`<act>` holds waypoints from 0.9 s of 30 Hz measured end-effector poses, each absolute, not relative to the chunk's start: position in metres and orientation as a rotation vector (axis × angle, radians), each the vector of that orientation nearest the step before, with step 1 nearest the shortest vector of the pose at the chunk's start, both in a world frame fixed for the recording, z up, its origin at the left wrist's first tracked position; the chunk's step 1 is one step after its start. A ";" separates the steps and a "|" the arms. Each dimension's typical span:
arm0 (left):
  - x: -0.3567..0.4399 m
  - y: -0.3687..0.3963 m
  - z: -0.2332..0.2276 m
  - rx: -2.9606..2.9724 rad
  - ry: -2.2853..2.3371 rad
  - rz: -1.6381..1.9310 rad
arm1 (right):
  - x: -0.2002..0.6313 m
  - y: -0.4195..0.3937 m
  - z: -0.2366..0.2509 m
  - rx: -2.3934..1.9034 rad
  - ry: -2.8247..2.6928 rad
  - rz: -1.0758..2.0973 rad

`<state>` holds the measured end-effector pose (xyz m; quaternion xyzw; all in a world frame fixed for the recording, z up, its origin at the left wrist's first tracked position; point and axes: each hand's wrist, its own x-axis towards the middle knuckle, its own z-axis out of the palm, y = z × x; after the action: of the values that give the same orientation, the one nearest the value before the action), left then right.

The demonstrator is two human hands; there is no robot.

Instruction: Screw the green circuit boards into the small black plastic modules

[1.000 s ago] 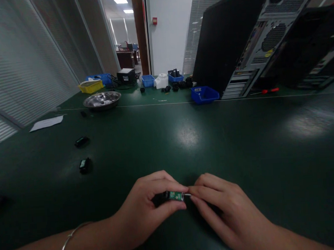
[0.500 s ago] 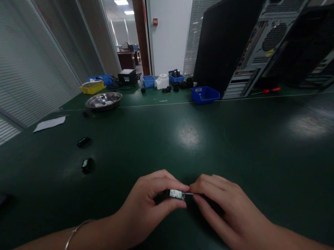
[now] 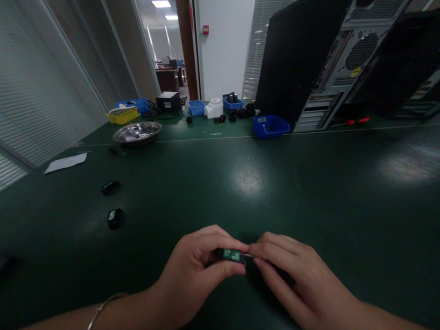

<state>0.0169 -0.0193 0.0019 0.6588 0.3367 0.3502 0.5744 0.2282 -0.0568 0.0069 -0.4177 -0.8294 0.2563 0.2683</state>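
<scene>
Low over the green desk, the left hand pinches a small green circuit board in a closed grip, while the right hand grips its metal end. 2 black parts lie well apart.

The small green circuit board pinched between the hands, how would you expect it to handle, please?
The circuit board is probably stiff and light: the left hand holds it with fingertips only. It looks thin, perhaps fragile, with the right hand pinching its metal end.
</scene>
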 end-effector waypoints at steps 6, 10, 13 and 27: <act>0.022 -0.019 0.004 1.367 0.783 0.796 | 0.226 -0.057 0.008 -1.146 -2.215 0.700; 0.022 -0.020 0.003 1.361 0.783 0.779 | 0.227 -0.056 0.007 -1.172 -2.236 0.698; 0.020 -0.021 0.003 1.415 0.778 0.769 | 0.228 -0.057 0.007 -1.169 -2.256 0.701; 0.011 -0.020 0.007 2.107 0.859 0.667 | 0.236 -0.049 0.004 -1.181 -2.239 0.560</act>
<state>0.0115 -0.0197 0.0068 0.8236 0.3356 0.2606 0.3758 0.2360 -0.0487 0.0037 -0.4383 -0.8314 0.2080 0.2710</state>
